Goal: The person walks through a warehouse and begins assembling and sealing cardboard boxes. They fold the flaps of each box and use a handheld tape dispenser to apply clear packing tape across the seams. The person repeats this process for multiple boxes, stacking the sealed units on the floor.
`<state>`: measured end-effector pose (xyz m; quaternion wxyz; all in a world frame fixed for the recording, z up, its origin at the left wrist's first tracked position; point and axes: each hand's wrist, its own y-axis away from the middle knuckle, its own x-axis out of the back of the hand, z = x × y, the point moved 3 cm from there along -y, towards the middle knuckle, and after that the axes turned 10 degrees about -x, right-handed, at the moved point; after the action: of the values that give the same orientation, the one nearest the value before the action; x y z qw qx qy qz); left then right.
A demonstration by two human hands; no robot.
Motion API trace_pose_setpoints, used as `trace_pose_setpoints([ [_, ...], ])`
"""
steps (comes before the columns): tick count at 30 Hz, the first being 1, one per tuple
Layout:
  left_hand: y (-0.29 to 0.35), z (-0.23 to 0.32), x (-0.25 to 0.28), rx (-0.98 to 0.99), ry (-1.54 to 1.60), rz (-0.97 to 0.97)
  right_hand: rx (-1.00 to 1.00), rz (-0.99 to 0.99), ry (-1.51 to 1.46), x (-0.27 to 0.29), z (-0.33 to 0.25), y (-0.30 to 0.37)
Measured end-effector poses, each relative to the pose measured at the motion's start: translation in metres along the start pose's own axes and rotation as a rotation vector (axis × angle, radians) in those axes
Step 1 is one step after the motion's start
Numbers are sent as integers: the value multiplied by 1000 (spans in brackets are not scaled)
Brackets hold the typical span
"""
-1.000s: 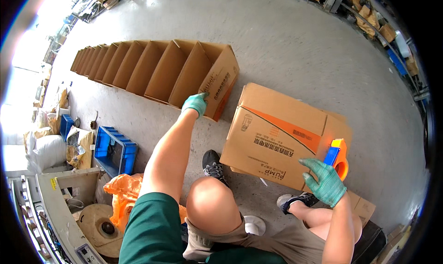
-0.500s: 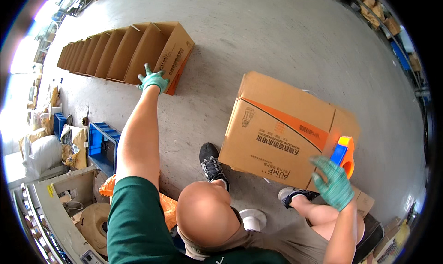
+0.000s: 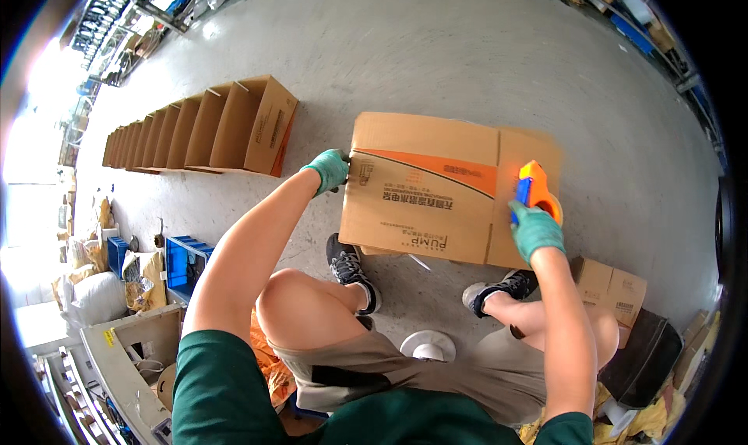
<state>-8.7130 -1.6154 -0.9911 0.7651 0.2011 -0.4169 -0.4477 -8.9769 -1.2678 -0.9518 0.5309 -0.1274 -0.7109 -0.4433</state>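
Observation:
A flattened cardboard carton (image 3: 421, 184) with an orange stripe lies in front of my knees, apparently on top of other flat cardboard. My left hand (image 3: 329, 170), in a green glove, is at its left edge with the fingers curled against the rim; the fingertips are partly hidden. On the carton's right part rests an orange and blue tape dispenser (image 3: 545, 200). My gloved right hand (image 3: 538, 231) has its fingers closed around the dispenser's near side.
To the left, a row of opened cardboard boxes (image 3: 210, 130) stands on the grey floor (image 3: 374, 56). A blue crate (image 3: 185, 266) is beside my left arm. A smaller carton (image 3: 612, 289) and a black container (image 3: 635, 359) sit by my right leg. Shelving (image 3: 662, 56) lines the far right.
My left hand has left the row of boxes and come right to the flat carton's edge. My right hand has closed on the tape dispenser. The view has shifted.

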Motion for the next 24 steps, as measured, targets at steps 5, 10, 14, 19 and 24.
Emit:
trace_pose_setpoints([
  [5, 3, 20, -17, 116, -31, 26, -139, 30, -255, -25, 19, -16],
  [10, 0, -18, -7, 203, -93, 187, -236, -54, -569, -50, 13, -37],
  [14, 11, 4, -22, 99, 233, 295, 25, 84, -86, -28, 14, -15],
  [19, 40, 51, -18, -273, 587, 319, -108, 6, -297, -32, 27, -31],
  [24, 74, 48, 67, -445, 382, 654, -488, -75, -1256, -23, 31, -30],
])
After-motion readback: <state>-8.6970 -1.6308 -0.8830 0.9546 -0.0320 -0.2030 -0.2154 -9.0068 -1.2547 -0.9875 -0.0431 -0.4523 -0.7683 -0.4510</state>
